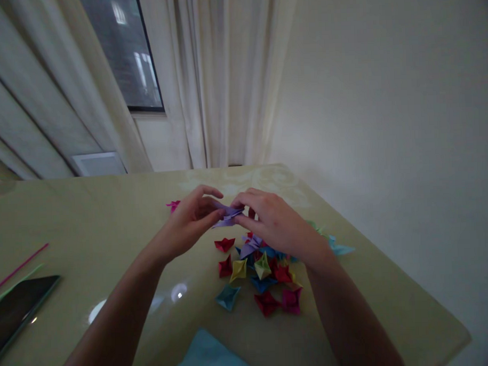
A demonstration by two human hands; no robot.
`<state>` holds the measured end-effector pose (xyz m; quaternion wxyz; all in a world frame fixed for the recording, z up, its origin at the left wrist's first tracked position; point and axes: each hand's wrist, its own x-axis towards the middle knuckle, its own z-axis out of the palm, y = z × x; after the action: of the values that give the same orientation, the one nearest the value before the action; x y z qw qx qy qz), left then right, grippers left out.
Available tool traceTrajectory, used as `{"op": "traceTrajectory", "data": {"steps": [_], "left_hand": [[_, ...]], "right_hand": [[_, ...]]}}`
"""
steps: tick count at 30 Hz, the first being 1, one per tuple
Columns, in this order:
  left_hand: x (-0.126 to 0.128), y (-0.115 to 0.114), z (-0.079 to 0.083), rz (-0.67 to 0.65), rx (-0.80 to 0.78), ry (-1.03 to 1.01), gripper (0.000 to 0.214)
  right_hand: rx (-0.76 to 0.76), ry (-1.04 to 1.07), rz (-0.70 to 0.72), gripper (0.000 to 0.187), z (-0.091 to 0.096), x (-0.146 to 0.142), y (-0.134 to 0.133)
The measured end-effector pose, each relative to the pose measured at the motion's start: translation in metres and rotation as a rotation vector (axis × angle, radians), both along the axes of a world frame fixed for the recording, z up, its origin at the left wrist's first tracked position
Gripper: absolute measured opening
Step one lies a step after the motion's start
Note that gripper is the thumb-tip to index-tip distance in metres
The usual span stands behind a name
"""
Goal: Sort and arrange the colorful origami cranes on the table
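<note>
Both hands hold one piece of folded purple paper above the table. My left hand pinches its left side between thumb and fingers, the index finger arched over it. On the right edge, the thumb and fingertips of my right hand are closed on the same paper. Below lies a pile of small folded paper boats, among them a yellow one, a teal one and a dark red one. A purple folded piece rests on the pile, partly behind my right hand.
Light blue paper lies at the near edge. A dark phone or tablet is at the left, beside a pink stick and a green one. A pink folded piece and a light blue one lie farther out. A wall borders the right.
</note>
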<state>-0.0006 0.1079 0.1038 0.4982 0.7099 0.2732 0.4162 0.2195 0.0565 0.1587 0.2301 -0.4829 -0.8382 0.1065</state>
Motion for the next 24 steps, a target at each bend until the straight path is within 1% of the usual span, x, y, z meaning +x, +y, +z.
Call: {"op": "traceTrajectory", "data": {"steps": [2, 4, 6, 8, 9, 11, 13, 15, 17, 21, 24], "left_hand": [[0.001, 0.004, -0.004, -0.013, -0.005, 0.009, 0.032], [0.001, 0.014, -0.018, 0.066, 0.055, 0.053, 0.03], [-0.001, 0.028, -0.04, 0.222, 0.156, 0.168, 0.029], [-0.002, 0.041, -0.067, 0.369, 0.245, 0.375, 0.031], [-0.002, 0.045, -0.081, 0.401, 0.285, 0.503, 0.036], [-0.002, 0.05, -0.105, 0.411, 0.325, 0.716, 0.043], [-0.003, 0.051, -0.12, 0.388, 0.338, 0.817, 0.044], [-0.003, 0.05, -0.126, 0.368, 0.34, 0.828, 0.037], [-0.005, 0.05, -0.125, 0.359, 0.339, 0.819, 0.029], [-0.008, 0.052, -0.116, 0.357, 0.34, 0.803, 0.024], [-0.009, 0.052, -0.107, 0.361, 0.333, 0.781, 0.018]], "right_hand": [[-0.006, -0.004, 0.01, 0.008, 0.0, 0.0, 0.0], [0.0, -0.023, -0.03, 0.011, 0.0, 0.001, 0.001], [0.023, -0.07, -0.119, 0.012, 0.002, 0.004, 0.001], [0.055, -0.133, -0.241, 0.014, 0.004, 0.008, 0.002], [0.069, -0.164, -0.3, 0.016, 0.006, 0.011, 0.002], [0.096, -0.211, -0.393, 0.018, 0.008, 0.016, 0.002], [0.138, -0.228, -0.463, 0.02, 0.009, 0.021, 0.002], [0.179, -0.221, -0.515, 0.021, 0.009, 0.025, 0.003], [0.199, -0.211, -0.543, 0.02, 0.009, 0.027, 0.004], [0.184, -0.224, -0.555, 0.018, 0.009, 0.027, 0.005], [0.132, -0.199, -0.492, 0.016, 0.009, 0.022, 0.004]]}}
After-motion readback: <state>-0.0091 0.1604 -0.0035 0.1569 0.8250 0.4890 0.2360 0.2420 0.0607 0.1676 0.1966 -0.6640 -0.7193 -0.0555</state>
